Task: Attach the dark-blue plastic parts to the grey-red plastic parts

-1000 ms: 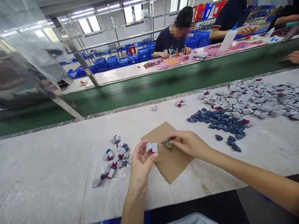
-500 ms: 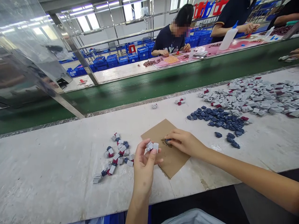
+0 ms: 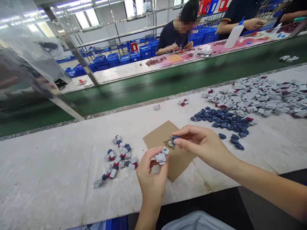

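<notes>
Between its thumb and fingers, my left hand (image 3: 152, 171) grips a light grey piece (image 3: 161, 157) made of joined blocks. My right hand (image 3: 201, 143) pinches a small dark blue piece (image 3: 174, 138), just up and to the right of the grey one; a small gap parts them. Beneath both hands lies a brown cardboard sheet (image 3: 155, 134), with a small round dish (image 3: 170, 143) on it ringed by a dark stain. A loose group of grey, blue and dark red pieces (image 3: 123, 151) lies left of my left hand.
Dark blue pieces (image 3: 219, 118) and a large grey heap (image 3: 268, 97) lie at the right. A green belt (image 3: 134, 88) runs behind the white table (image 3: 59, 166). People work across it, near a white bottle (image 3: 233, 36). A metal post (image 3: 69, 107) stands at left.
My right hand has lifted the blue piece off the dish area, uncovering the dish. My left hand has moved slightly right and turned the grey piece. The view has shifted a little.
</notes>
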Demonstrator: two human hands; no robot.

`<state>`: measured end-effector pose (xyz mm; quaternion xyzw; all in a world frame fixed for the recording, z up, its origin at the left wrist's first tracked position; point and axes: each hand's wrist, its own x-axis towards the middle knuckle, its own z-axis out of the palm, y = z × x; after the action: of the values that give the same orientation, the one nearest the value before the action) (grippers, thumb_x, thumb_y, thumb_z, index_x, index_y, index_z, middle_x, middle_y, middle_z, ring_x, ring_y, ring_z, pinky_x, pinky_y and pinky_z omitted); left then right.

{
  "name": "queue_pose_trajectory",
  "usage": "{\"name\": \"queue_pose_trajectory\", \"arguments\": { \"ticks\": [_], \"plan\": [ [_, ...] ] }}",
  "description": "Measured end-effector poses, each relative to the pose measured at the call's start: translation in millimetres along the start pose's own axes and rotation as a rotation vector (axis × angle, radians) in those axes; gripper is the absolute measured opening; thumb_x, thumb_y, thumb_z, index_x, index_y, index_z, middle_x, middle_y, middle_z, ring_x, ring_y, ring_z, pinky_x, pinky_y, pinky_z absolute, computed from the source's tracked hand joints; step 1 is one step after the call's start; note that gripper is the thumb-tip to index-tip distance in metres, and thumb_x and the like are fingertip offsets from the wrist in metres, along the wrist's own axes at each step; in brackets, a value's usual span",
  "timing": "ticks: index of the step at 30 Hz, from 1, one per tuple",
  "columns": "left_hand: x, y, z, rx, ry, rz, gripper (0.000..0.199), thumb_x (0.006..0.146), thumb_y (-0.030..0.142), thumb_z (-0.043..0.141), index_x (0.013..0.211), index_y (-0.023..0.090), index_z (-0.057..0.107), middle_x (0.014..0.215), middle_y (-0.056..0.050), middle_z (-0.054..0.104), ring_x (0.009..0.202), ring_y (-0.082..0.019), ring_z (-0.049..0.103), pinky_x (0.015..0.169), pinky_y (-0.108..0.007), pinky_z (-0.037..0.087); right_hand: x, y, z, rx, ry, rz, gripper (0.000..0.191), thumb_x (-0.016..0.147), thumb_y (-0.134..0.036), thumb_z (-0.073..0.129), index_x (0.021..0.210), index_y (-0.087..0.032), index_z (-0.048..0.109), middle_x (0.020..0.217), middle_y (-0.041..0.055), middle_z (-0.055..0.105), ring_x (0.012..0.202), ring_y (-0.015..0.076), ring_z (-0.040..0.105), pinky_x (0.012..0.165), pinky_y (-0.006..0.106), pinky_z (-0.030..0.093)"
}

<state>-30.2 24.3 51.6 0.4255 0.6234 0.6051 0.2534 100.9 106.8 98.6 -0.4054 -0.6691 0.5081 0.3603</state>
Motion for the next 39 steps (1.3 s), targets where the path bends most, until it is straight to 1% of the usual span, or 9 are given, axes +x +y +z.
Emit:
{"name": "queue_pose_trajectory", "arguments": {
  "ticks": [5, 12, 16, 20, 23, 29, 32, 37, 39],
  "plan": [
    [-2.7, 4.2, -1.3, 0.045, -0.035, 0.130, 0.022, 0.073, 0.010, 0.062, 0.090, 0.024, 0.063, 0.091, -0.002, 0.065, 0.086, -0.014, 0.060, 0.065, -0.022, 0.050, -4.5, 0.4, 2.6, -0.086, 0.024, -0.131, 0.019, 0.074, -0.038, 0.064, 0.081, -0.021, 0.068, 0.078, 0.0038, 0.067, 0.072, 0.0173, 0.060, 0.058, 0.028, 0.049],
    [-2.8, 7.4, -0.5, 0.012, -0.070, 0.170, 0.026, 0.072, 0.008, 0.062, 0.093, 0.024, 0.062, 0.092, -0.003, 0.063, 0.085, -0.015, 0.059, 0.062, -0.021, 0.050, -7.7, -4.6, 6.0, -0.117, 0.005, -0.210, 0.014, 0.076, -0.034, 0.062, 0.081, -0.022, 0.067, 0.076, 0.0032, 0.067, 0.071, 0.0167, 0.061, 0.057, 0.027, 0.050],
    [-2.7, 8.8, 0.4, -0.063, -0.089, 0.087, 0.024, 0.072, 0.010, 0.063, 0.092, 0.024, 0.064, 0.091, -0.002, 0.062, 0.081, -0.013, 0.059, 0.061, -0.019, 0.050, -8.1, -4.3, 7.1, -0.150, -0.007, -0.276, 0.011, 0.078, -0.029, 0.061, 0.085, -0.023, 0.067, 0.077, 0.0023, 0.067, 0.071, 0.0157, 0.061, 0.057, 0.026, 0.049],
    [-2.9, 12.8, 1.9, -0.187, -0.119, -0.072, 0.014, 0.073, 0.022, 0.066, 0.087, 0.023, 0.065, 0.082, 0.000, 0.063, 0.073, -0.012, 0.059, 0.056, -0.018, 0.048, -8.7, -4.3, 6.7, -0.182, -0.009, -0.351, 0.007, 0.080, -0.024, 0.060, 0.084, -0.022, 0.065, 0.079, 0.0024, 0.067, 0.073, 0.0157, 0.061, 0.059, 0.026, 0.050],
    [-2.8, 17.6, 2.6, -0.262, -0.096, -0.158, 0.013, 0.073, 0.028, 0.066, 0.085, 0.023, 0.065, 0.076, 0.001, 0.063, 0.069, -0.011, 0.059, 0.053, -0.016, 0.047, -8.5, -6.2, 5.1, -0.203, -0.028, -0.417, 0.006, 0.081, -0.019, 0.058, 0.083, -0.020, 0.063, 0.078, 0.0028, 0.067, 0.072, 0.0146, 0.062, 0.060, 0.025, 0.049],
    [0.4, 16.8, -4.4, -0.314, -0.202, -0.171, 0.012, 0.075, 0.027, 0.065, 0.086, 0.023, 0.064, 0.072, 0.003, 0.062, 0.050, -0.004, 0.049, 0.046, -0.012, 0.043, -6.9, -10.0, 1.6, -0.278, -0.098, -0.568, 0.008, 0.082, -0.013, 0.056, 0.086, -0.019, 0.061, 0.077, 0.0019, 0.065, 0.071, 0.0124, 0.060, 0.062, 0.023, 0.048],
    [-1.7, 12.6, -4.2, -0.296, -0.161, -0.136, 0.014, 0.075, 0.026, 0.065, 0.089, 0.023, 0.064, 0.072, 0.003, 0.060, 0.050, -0.003, 0.048, 0.046, -0.012, 0.044, -8.0, -7.1, 5.9, -0.307, -0.091, -0.661, 0.011, 0.083, -0.011, 0.055, 0.088, -0.019, 0.059, 0.076, 0.0020, 0.064, 0.071, 0.0127, 0.059, 0.064, 0.025, 0.048],
    [-4.6, 6.8, 4.1, -0.268, -0.082, -0.151, 0.015, 0.076, 0.026, 0.064, 0.090, 0.021, 0.063, 0.075, 0.002, 0.059, 0.055, -0.006, 0.052, 0.050, -0.015, 0.047, -11.9, 8.5, 19.0, -0.214, 0.034, -0.599, 0.009, 0.082, -0.011, 0.056, 0.084, -0.018, 0.060, 0.073, 0.0012, 0.063, 0.076, 0.0129, 0.059, 0.067, 0.025, 0.047],
    [-1.7, 2.8, 4.4, -0.273, -0.109, -0.177, 0.016, 0.075, 0.027, 0.063, 0.089, 0.019, 0.062, 0.077, 0.001, 0.059, 0.058, -0.008, 0.054, 0.051, -0.017, 0.049, -10.5, 14.7, 19.0, -0.175, 0.024, -0.543, 0.007, 0.083, -0.014, 0.055, 0.083, -0.017, 0.061, 0.070, 0.0008, 0.062, 0.071, 0.0120, 0.057, 0.064, 0.024, 0.046]
  ]
}}
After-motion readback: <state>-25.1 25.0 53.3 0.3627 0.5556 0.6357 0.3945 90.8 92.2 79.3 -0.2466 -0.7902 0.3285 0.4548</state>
